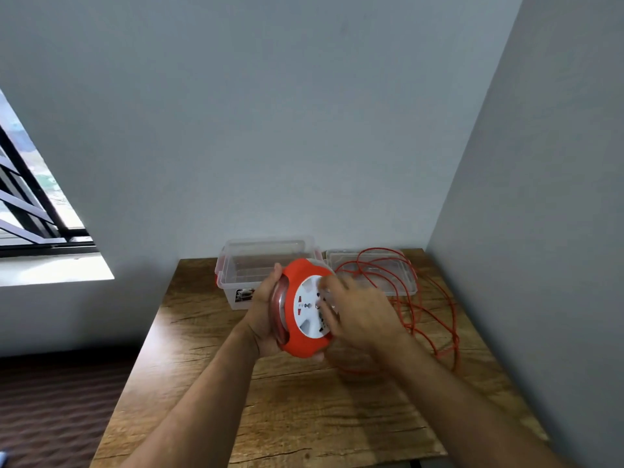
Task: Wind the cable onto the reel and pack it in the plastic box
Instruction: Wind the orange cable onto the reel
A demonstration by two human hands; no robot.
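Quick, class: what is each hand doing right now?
Left hand: closed around the rim of the orange reel, holding it up.
Right hand: on the reel's white face; blurred, so its grip cannot be told.

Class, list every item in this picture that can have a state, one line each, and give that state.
Reel: held off the table, socket face toward the camera.
Cable: mostly unwound, in loose loops.
Plastic box: open, nothing visible inside.
Lid: off, lying beside the box under cable loops.
Left hand: grip on the reel's rim.
Right hand: on the reel's face, blurred.
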